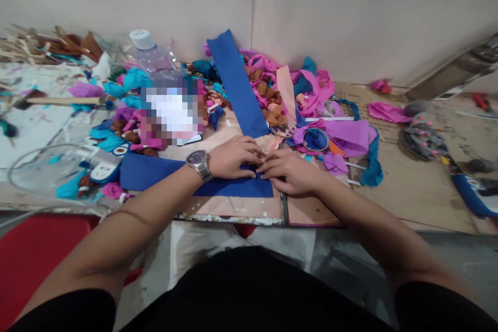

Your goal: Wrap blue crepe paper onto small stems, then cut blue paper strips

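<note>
A long blue crepe paper strip [155, 174] lies flat along the table's front edge. My left hand [235, 158], with a metal watch on its wrist, rests over the strip's right part, thumb and bent fingers closed on it. My right hand [293, 171] meets it from the right, fingers and thumb closed at the strip's right end. The fingertips of both hands nearly touch and cover that bit of paper. A second blue strip [239, 85] lies slantwise just beyond my hands, its near end close to my left fingers.
Pink, purple, brown and teal paper pieces [268, 70] heap behind. A clear bottle [153, 57] stands back left, near a blurred-out bright object [171, 114]. At left is a power strip [107, 166] with its cable. A tape roll [316, 140] lies right; cardboard [404, 187] covers the table there.
</note>
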Tool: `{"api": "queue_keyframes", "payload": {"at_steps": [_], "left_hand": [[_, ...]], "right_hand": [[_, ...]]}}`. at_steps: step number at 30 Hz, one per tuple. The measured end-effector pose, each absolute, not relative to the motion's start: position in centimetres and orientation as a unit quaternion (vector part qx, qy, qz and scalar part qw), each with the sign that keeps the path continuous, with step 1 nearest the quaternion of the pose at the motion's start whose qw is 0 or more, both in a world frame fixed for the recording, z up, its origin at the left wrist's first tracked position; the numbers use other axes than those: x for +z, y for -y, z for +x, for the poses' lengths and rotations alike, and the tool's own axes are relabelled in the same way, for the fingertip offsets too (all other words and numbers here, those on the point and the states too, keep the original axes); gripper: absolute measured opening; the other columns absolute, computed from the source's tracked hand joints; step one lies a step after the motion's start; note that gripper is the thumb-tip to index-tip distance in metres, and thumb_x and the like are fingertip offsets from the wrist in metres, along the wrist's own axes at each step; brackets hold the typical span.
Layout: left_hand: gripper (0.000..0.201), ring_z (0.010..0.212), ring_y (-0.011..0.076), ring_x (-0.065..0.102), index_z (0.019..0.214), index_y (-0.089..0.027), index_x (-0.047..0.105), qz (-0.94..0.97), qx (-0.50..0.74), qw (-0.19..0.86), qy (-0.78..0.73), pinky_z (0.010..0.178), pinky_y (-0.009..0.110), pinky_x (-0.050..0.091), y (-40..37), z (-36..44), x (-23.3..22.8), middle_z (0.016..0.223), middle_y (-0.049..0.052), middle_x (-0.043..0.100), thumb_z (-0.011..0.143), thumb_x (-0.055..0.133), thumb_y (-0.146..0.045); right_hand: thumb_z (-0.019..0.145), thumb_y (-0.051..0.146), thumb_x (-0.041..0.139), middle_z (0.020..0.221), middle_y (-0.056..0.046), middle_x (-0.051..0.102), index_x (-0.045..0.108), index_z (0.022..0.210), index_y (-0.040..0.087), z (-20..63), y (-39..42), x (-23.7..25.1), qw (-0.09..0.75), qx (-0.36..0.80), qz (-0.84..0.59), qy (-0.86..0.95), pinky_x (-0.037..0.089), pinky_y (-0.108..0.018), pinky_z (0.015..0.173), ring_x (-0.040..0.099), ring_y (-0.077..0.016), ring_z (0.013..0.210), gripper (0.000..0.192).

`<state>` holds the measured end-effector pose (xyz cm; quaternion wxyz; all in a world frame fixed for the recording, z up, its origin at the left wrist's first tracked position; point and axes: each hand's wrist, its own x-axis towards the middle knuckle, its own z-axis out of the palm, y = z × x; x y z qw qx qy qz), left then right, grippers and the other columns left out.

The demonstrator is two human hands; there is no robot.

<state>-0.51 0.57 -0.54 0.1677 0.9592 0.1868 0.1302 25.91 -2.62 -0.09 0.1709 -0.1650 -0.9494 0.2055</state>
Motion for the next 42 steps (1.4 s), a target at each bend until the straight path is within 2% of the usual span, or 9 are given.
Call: {"api": "queue_keyframes", "payload": {"at_steps": [9, 16, 33, 38, 42], "left_hand": [[0.023, 0.122, 0.0267, 0.064, 0.111, -0.027, 0.083, 0.940, 0.183, 0.216, -0.188, 0.108, 0.046, 0.051, -0.9, -0.6, -1.2, 0.127, 0.011, 0.076, 0.098, 0.067, -0.037], [0.021, 0.119, 0.0251, 0.067, 0.100, -0.027, 0.086, 0.947, 0.183, 0.202, -0.170, 0.107, 0.044, 0.052, -0.9, -0.6, -1.1, 0.121, 0.010, 0.079, 0.099, 0.066, -0.034], [0.021, 0.119, 0.0266, 0.067, 0.103, -0.031, 0.087, 0.955, 0.170, 0.177, -0.168, 0.108, 0.045, 0.051, -1.5, -1.2, -1.3, 0.122, 0.008, 0.080, 0.097, 0.069, -0.041], [0.024, 0.120, 0.0261, 0.067, 0.105, -0.029, 0.086, 0.960, 0.165, 0.164, -0.156, 0.107, 0.043, 0.051, -1.7, -1.3, -1.5, 0.123, 0.008, 0.080, 0.098, 0.068, -0.043], [0.021, 0.117, 0.0246, 0.069, 0.101, -0.030, 0.087, 0.954, 0.179, 0.183, -0.158, 0.108, 0.043, 0.050, -1.8, -1.3, -1.6, 0.121, 0.009, 0.081, 0.096, 0.070, -0.042]], "right_hand": [[0.087, 0.009, 0.062, 0.119, -0.005, 0.082, 0.083, 0.110, 0.023, 26.0, 2.4, -0.8, 0.186, 0.193, -0.148, 0.952, 0.054, -0.051, 0.111, 0.068, -0.0276, 0.118, 0.034], [0.085, 0.009, 0.064, 0.119, -0.006, 0.082, 0.083, 0.110, 0.022, 26.1, 2.3, -1.2, 0.192, 0.185, -0.144, 0.953, 0.055, -0.050, 0.108, 0.067, -0.0281, 0.119, 0.035], [0.083, 0.007, 0.063, 0.119, -0.005, 0.082, 0.084, 0.109, 0.023, 26.3, 2.5, -0.4, 0.178, 0.193, -0.140, 0.955, 0.054, -0.051, 0.108, 0.067, -0.0277, 0.119, 0.037], [0.084, 0.009, 0.061, 0.101, -0.007, 0.083, 0.083, 0.097, 0.021, 26.5, 2.6, 0.3, 0.167, 0.206, -0.145, 0.953, 0.057, -0.046, 0.099, 0.067, -0.0279, 0.111, 0.028], [0.086, 0.012, 0.058, 0.086, -0.005, 0.078, 0.077, 0.084, 0.022, 26.4, 2.6, 0.5, 0.189, 0.224, -0.140, 0.946, 0.055, -0.043, 0.097, 0.068, -0.0241, 0.097, 0.022]]}}
